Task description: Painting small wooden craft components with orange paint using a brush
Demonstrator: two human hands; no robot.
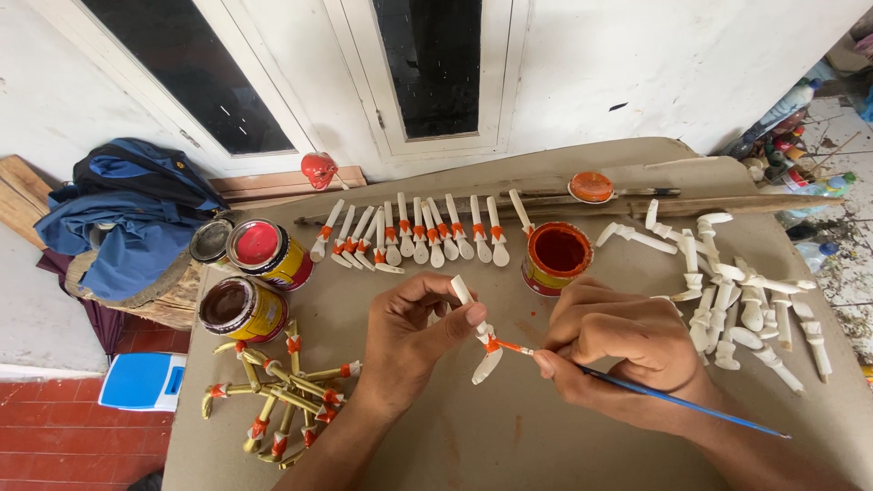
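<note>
My left hand point(414, 338) pinches a small white carved piece point(480, 338) by its upper end, holding it over the brown cardboard sheet point(509, 427). My right hand point(614, 350) grips a thin blue-handled paintbrush point(673, 400), and its orange-loaded tip touches an orange band on the middle of the white piece. An open tin of orange paint point(556, 257) stands just beyond my right hand.
A row of white pieces with orange bands point(414, 235) leans on a stick at the back. Unpainted white pieces point(741, 305) lie at right, yellow banded ones point(277, 400) at left. Two paint tins point(255, 277), an orange lid point(591, 187) and a blue bag point(136, 214) sit nearby.
</note>
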